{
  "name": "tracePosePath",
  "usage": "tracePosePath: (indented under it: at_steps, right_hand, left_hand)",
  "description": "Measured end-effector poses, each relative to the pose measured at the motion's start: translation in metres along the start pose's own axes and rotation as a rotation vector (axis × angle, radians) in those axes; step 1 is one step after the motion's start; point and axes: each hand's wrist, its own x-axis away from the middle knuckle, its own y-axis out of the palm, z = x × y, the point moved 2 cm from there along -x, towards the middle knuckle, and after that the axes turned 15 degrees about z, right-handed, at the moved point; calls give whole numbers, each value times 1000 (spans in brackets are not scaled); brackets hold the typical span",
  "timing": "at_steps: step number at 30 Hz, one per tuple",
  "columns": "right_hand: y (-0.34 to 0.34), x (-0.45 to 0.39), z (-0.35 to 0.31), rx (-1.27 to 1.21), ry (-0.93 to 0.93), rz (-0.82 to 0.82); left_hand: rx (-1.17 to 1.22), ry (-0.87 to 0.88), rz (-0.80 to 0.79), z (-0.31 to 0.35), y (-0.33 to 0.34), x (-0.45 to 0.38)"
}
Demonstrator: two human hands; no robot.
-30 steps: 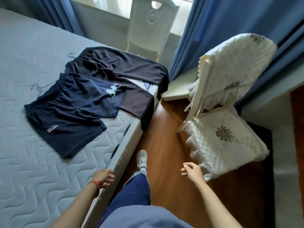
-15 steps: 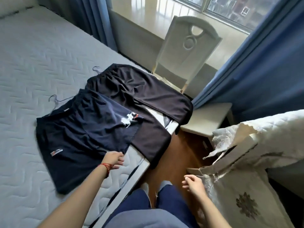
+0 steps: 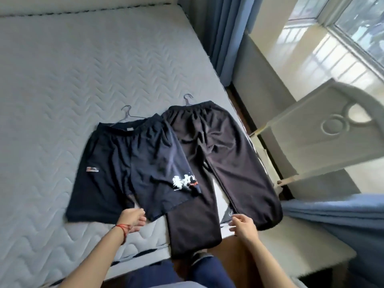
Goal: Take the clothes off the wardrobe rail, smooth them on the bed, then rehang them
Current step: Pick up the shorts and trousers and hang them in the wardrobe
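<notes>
the worry here is the long dark trousers (image 3: 214, 163): both legs run off the near edge of the bed (image 3: 52, 80), the cuffs hanging over the side. a careless tug while smoothing could, i'd guess, drag the whole pair off onto the floor, hanger and all. the navy shorts (image 3: 128, 169) overlap the trousers' left leg, so pulling one garment may rumple or shift the other. the two wire hangers (image 3: 126, 113) poke out past the waistbands at the far end; if cloth is pulled toward the near edge they might slip loose inside.

the left hand (image 3: 133, 220) sits at the near hem of the shorts, fingers loosely curled; it seems right at the cloth, but whether it actually pinches the hem i cannot tell. the right hand (image 3: 244, 225) is spread fairly wide with fingers relaxed, holding nothing, hovering in the gap between the two trouser legs near their cuffs. both garments lie flat on the bed's near right part, stretching away from the hands, shorts to the left, trousers to the right.
</notes>
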Motion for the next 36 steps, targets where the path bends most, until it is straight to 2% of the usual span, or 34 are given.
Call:
tracePosePath:
  at_steps: [5, 12, 22, 28, 33, 36]
  right_hand:
    - [4, -59, -69, 41, -88, -63]
    - [61, -110, -141, 37, -186, -201]
    - [161, -192, -229, 42, -296, -237]
    - [226, -250, -301, 40, -452, -194]
    - [271, -296, -360, 58, -544, -50]
    - [297, -325, -387, 123, -608, 32]
  left_hand:
    - [79, -87, 70, -2, 15, 13]
    - [138, -113, 163, 29, 21, -16]
    - [168, 81, 221, 152, 43, -147]
    - [216, 194, 247, 222, 67, -235]
    - [259, 316, 296, 264, 88, -291]
    - [266, 420, 384, 287, 96, -323]
